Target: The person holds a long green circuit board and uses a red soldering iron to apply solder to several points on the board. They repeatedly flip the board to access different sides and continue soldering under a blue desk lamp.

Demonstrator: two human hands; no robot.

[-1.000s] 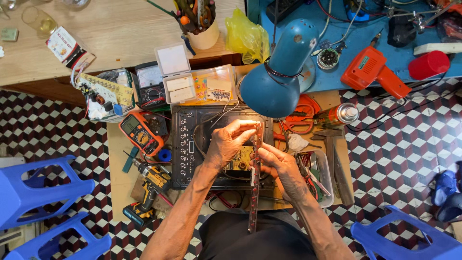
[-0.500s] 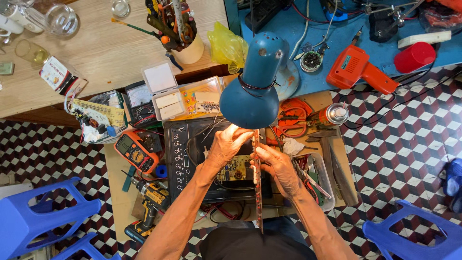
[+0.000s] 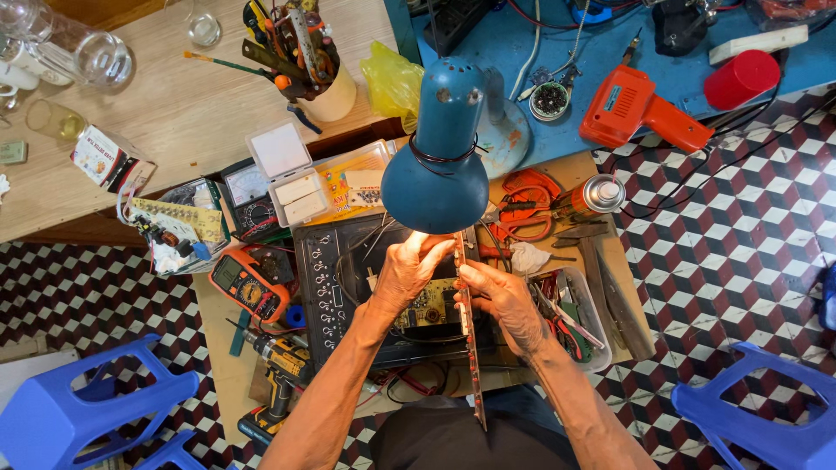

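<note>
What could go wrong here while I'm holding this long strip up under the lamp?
The long thin strip is held on edge by the left hand and right hand near its top only; its free lower end could flex or snag. The blue lamp shade hangs just above your fingers and may be hot. Loose wires lie on the black panel underneath.

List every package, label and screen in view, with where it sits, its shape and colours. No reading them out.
Small carton: on the wooden table, left; white box with red print.
Orange multimeter: left of the hands; grey rectangular screen.
Analogue meter: above the multimeter; black case, pale dial face.
Parts box: under the lamp's left side; clear tray with a yellow and orange card.
Spray can: right of the lamp; silver top, orange-red label.
</note>
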